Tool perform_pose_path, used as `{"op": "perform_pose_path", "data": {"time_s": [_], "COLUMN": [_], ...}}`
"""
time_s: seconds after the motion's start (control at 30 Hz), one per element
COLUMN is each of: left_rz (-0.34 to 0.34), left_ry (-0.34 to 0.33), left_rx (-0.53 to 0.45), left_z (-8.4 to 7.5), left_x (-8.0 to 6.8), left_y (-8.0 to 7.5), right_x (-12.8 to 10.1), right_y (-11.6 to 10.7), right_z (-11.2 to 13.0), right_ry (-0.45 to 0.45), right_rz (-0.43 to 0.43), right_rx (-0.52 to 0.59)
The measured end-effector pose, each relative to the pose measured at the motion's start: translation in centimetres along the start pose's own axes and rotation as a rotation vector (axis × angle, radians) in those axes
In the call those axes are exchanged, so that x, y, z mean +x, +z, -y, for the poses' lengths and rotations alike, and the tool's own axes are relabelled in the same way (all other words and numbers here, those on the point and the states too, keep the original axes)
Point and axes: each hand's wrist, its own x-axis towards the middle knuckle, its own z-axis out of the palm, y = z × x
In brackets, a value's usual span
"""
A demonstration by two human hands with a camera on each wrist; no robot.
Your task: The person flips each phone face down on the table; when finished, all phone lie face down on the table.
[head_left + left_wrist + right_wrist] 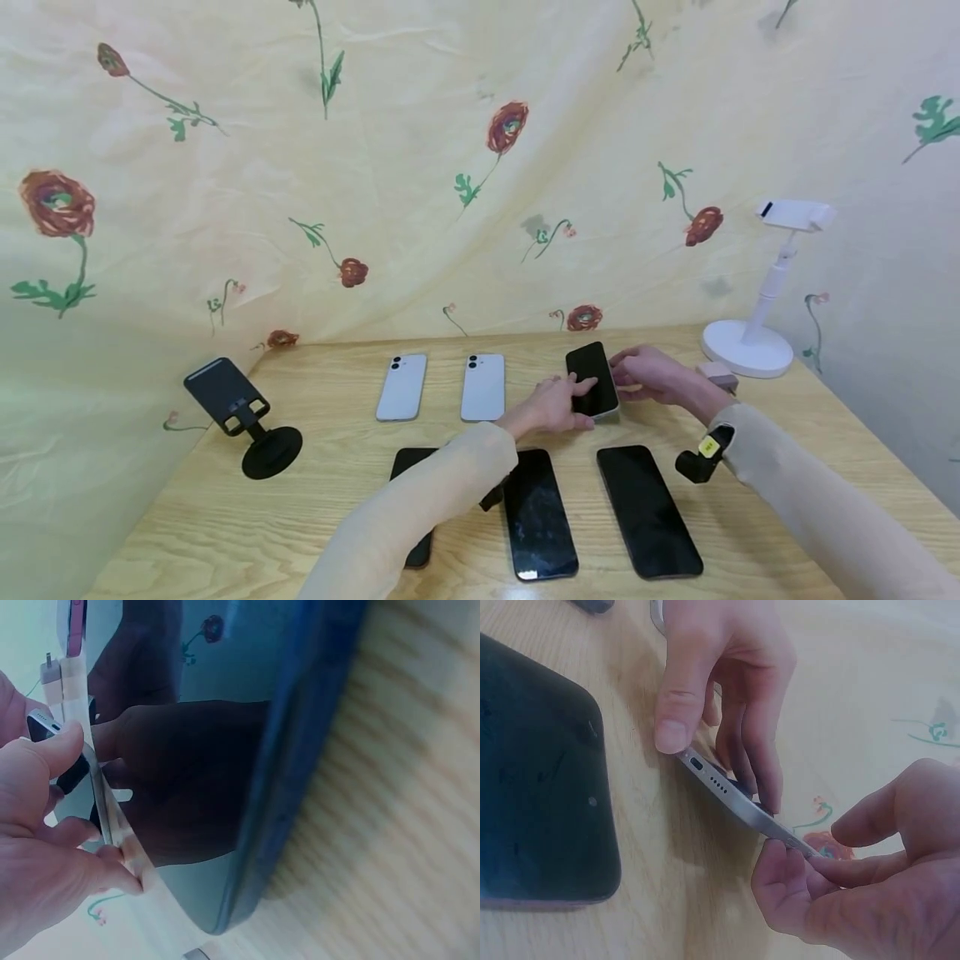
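A black-screened phone [592, 379] with a silver edge sits at the back right of the wooden table [337, 500], one side lifted off the wood. My left hand [581, 396] holds its near end, thumb by the charging port [696, 762] and fingers on the screen. My right hand [630, 379] pinches its right edge, seen close up in the right wrist view [795, 847]. In the left wrist view, my left hand's fingers [45, 757] curl over the thin phone edge [97, 795].
Two white phones [402, 387] [483, 387] lie face down in the back row. Three dark phones lie in the front row [538, 512] [647, 510], the left one [411, 462] partly under my forearm. A black stand [240, 412] is at left, a white stand [757, 333] at right.
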Motion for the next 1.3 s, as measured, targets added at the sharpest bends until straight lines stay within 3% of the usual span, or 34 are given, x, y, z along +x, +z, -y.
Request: {"op": "perform_pose_path", "data": {"time_s": [0.13, 0.43, 0.77, 1.3], "left_rz": [-0.009, -0.067, -0.066, -0.092], "left_ry": [0.014, 0.121, 0.044, 0.041], "left_rx": [-0.022, -0.075, -0.205, -0.382], "left_z": [0.0, -0.1, -0.4, 0.1], "left_x": [0.0, 0.0, -0.4, -1.0], "left_y": [-0.1, -0.7, -1.2, -1.5], "right_x": [-0.1, -0.6, -0.6, -0.7], "right_y": [0.2, 0.6, 0.8, 1.5], "right_z": [0.3, 0.8, 1.0, 1.9], "right_ry": [-0.014, -0.054, -0.060, -0.087], "right_rz": [0.004, 0.037, 0.036, 0.093], "right_rx": [0.000, 0.022, 0.023, 0.053]}}
